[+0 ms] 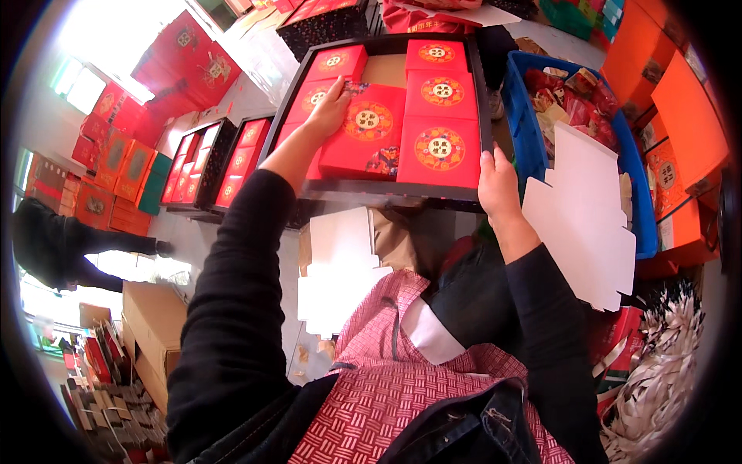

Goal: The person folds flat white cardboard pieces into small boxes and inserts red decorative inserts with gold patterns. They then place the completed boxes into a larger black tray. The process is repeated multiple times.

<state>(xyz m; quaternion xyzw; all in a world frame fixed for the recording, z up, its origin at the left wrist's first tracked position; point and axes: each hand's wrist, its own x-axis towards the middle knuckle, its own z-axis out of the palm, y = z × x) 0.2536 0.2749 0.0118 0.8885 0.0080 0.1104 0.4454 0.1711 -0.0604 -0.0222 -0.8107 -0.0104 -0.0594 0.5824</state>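
Note:
A shallow black tray [483, 97] of square red gift boxes is tilted up in front of me. My left hand [330, 110] reaches over it, its fingers closed on the left side of a red gift box [369, 124] with a round cream-and-gold emblem. That box sits askew, overlapping its neighbours; the fingers beneath are hidden. Upright along the tray's right side stand several more red boxes [440, 89], and others [334, 62] fill the left column. My right hand [498, 185] grips the tray's right front corner, thumb and fingers around the rim.
Two more filled black trays [193, 166] stand at left. On the right, a blue crate [641, 209] holds red packets, with a flat white carton blank [580, 216] leaning against it. Orange boxes [688, 116] are stacked beyond. Another person [54, 243] bends at far left near a cardboard box [151, 332].

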